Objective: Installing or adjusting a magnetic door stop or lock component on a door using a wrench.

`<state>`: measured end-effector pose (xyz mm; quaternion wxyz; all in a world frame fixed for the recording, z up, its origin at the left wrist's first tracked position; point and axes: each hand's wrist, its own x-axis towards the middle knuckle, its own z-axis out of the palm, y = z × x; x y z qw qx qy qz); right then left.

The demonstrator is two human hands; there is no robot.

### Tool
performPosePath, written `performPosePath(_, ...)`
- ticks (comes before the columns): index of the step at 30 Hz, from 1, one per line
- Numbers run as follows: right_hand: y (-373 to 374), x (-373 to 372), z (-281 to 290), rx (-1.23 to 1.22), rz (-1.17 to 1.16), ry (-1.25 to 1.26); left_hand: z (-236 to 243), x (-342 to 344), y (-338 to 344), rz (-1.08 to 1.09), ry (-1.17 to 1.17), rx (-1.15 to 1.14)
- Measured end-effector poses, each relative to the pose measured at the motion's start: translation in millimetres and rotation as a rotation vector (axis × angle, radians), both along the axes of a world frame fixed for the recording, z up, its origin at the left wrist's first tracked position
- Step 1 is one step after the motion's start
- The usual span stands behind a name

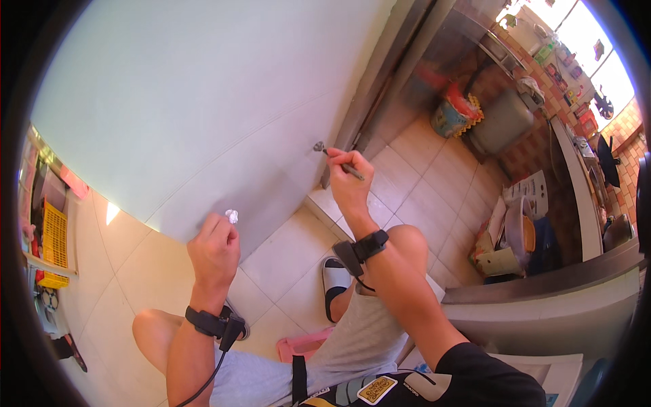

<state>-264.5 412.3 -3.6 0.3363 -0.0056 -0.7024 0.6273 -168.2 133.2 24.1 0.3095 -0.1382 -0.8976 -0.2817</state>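
Note:
My right hand (349, 178) is closed round a slim, dark, pen-like tool (352, 171), gripped much like a pencil. Its far end meets a small, dark, roundish spot (319, 146) low on a pale, flat panel (203, 95), near the panel's right edge. Whether that spot is the tool's head or a metal fitting on the panel, I cannot tell. In my closed left hand (214, 245) is a crumpled white wad (232, 216), which pokes out by the thumb. That hand is near the panel's lower edge; contact with it is unclear.
Right of the panel, a doorway opens to a tiled floor (413, 180) with a bucket (450, 117) and a grey gas cylinder (505, 119). A counter edge (576, 183) runs along the right. Yellow crates (54, 237) stand far left. A pink stool (302, 344) is below me.

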Motion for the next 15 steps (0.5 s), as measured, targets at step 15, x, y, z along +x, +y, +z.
performPosePath(15, -5.9, 1.4, -0.1, -0.203, -0.035, 0.067, 5.6, -0.7, -1.5, 0.005, 0.047, 0.059)
